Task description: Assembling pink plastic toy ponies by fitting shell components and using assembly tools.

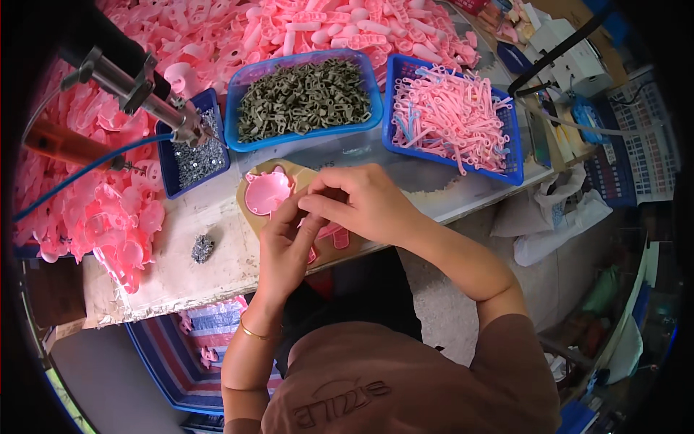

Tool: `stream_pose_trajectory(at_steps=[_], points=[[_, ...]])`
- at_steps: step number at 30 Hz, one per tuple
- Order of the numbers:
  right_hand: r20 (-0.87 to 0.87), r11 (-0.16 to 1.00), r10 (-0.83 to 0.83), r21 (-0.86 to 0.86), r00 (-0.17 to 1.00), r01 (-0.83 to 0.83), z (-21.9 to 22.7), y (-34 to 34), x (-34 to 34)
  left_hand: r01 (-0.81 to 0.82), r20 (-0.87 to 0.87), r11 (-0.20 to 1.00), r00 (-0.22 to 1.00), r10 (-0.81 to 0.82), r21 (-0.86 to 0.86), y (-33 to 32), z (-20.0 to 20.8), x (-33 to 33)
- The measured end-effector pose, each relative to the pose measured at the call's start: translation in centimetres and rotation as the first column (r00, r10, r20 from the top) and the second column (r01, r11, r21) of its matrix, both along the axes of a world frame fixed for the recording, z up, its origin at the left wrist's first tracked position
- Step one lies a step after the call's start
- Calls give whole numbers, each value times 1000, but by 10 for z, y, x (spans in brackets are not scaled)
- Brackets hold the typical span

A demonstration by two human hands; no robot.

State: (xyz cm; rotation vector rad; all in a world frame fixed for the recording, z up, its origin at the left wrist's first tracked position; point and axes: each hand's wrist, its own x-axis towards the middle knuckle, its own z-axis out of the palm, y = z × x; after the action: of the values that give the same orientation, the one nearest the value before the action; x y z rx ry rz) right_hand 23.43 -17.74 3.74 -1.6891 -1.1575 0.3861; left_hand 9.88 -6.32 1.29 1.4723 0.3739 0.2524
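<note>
Pink shell [267, 192] at table edge [181, 293], both hands [329, 217] meeting over it

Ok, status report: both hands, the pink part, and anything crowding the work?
Left hand and right hand together, fingertips pinching a small piece, grip detail hidden. Pink round part seated on tan jig. Suspended screwdriver hangs left, apart.

Left hand [285, 249] and right hand [361, 202], fingertips together

Bare table [217, 217] lies open left of the wooden jig [249, 206], apart from a small screw pile [202, 248]. Behind, three blue trays [303, 137] wall the way (set edge to edge), and a hanging screwdriver [137, 87] overhangs the leftmost.
</note>
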Motion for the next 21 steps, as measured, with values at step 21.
stream_pose_trajectory(at_steps=[21], points=[[855, 959, -99, -55, 509, 278, 15, -60, 191, -118, -3, 986, 993, 119, -120, 5, 9, -2]])
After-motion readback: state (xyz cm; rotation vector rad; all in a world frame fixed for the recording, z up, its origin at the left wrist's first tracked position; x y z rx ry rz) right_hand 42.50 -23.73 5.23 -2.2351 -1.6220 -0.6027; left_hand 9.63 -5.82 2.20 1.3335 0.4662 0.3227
